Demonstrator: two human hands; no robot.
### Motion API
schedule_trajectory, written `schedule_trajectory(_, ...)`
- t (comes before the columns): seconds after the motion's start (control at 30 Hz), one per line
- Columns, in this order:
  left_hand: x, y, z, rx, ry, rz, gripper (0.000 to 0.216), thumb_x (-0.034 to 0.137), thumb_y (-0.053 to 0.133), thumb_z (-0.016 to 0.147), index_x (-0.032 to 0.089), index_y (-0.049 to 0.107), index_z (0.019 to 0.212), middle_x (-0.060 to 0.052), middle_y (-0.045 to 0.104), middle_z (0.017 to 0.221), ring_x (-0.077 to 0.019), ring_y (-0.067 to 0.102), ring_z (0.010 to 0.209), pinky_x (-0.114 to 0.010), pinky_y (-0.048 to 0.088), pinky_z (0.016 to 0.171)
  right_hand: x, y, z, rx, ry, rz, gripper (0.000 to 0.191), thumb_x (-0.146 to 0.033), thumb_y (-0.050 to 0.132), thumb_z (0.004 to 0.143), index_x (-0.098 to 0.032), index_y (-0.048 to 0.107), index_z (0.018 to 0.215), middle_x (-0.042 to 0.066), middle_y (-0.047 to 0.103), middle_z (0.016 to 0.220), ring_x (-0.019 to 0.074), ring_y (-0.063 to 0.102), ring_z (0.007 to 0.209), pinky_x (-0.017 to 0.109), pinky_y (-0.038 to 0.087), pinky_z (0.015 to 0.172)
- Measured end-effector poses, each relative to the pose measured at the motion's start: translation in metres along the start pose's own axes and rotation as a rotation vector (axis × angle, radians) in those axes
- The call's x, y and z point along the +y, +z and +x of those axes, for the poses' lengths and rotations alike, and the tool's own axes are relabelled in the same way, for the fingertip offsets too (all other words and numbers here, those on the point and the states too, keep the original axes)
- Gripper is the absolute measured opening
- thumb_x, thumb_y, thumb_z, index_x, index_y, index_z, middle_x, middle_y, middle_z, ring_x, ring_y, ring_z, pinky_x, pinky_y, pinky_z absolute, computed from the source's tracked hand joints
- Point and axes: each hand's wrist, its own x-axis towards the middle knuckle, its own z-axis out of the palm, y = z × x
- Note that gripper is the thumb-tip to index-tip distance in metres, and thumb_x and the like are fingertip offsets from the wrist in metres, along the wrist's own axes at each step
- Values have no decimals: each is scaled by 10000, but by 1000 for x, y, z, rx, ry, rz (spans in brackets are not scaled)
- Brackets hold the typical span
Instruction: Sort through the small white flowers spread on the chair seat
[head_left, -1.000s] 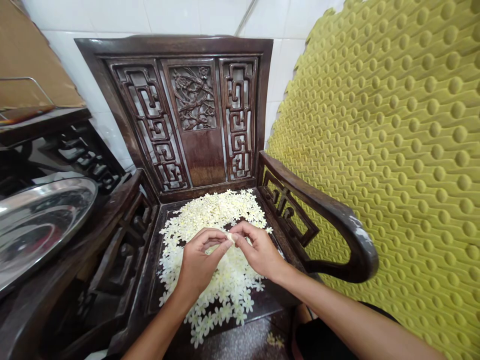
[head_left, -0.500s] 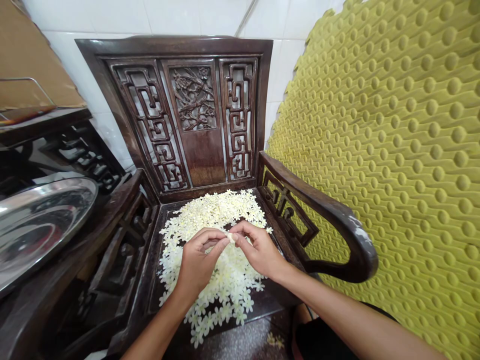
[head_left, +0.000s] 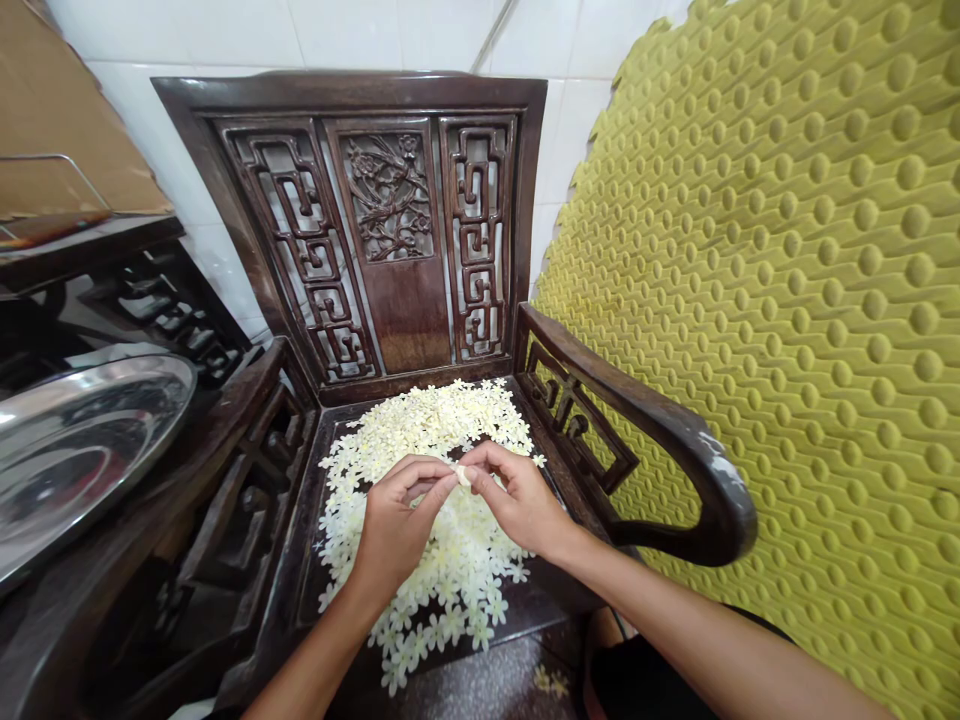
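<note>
A thick pile of small cream-white star-shaped blossoms [head_left: 424, 420] covers the seat of a dark carved wooden chair [head_left: 405, 320]. Above the pile, my left hand [head_left: 397, 520] and my right hand [head_left: 517, 500] meet at their fingertips. Between them they pinch a small pale blossom [head_left: 463, 476], partly hidden by my fingers. My palms and wrists hide the middle of the pile.
A shiny steel tray [head_left: 75, 450] lies to the left of the chair, beyond its left armrest. A yellow-green studded foam mat [head_left: 787, 300] stands on the right. The curved right armrest [head_left: 675, 420] rises beside my right forearm. White wall tiles stand behind, and a few blossoms [head_left: 550, 682] lie below the seat.
My fingertips have shifted slightly around the small blossom. The pile and the chair stay in place.
</note>
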Motion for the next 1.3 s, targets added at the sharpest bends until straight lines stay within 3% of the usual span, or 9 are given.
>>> schedule_trajectory(0.23,3,2,-1,-26,-5,7,61,176,621,835,192,665,797,-40,626,888,-160,624,848,-266,553,744,3,2,0,-6,53,67,138,-278,543,937,-182,638,910,4,607,785,145,551,744,261,438,688)
schedule_trajectory(0.5,1,3,2,-21,-137,-107,58,139,610,780,182,623,745,-40,649,896,-158,634,849,-257,541,739,10,3,9,-10,232,349,177,-338,659,839,-166,655,795,-23,576,635,125,521,608,248,400,607)
schedule_trajectory(0.7,-1,1,3,17,-257,-191,82,148,637,767,173,588,705,-57,697,914,-180,673,870,-297,533,800,25,-2,15,182,397,541,207,-337,729,740,-165,632,800,-9,610,678,124,525,610,257,408,623)
schedule_trajectory(0.8,-5,0,3,93,-269,-78,47,180,659,759,174,613,761,-50,676,925,-176,666,841,-314,544,794,26,-4,15,197,358,467,185,-335,693,778,-167,619,798,-5,605,690,132,524,626,268,415,641)
schedule_trajectory(0.93,-6,1,1,67,-123,75,113,205,677,775,191,645,883,-38,639,949,-183,639,908,-328,541,839,18,-1,9,117,221,283,146,-321,605,867,-180,620,832,-10,586,715,144,528,667,269,421,651)
schedule_trajectory(1.07,-2,2,-1,-15,-30,62,61,220,665,817,186,678,865,-35,649,893,-167,645,848,-298,549,791,10,5,3,49,94,90,110,-259,546,919,-191,623,878,-10,585,764,141,525,717,258,408,669)
schedule_trajectory(1.3,-1,2,0,-7,-53,34,90,261,715,800,185,691,842,-33,659,871,-162,655,821,-284,548,779,6,4,0,22,45,-9,116,-216,521,936,-185,614,875,-8,600,784,137,538,737,249,404,675)
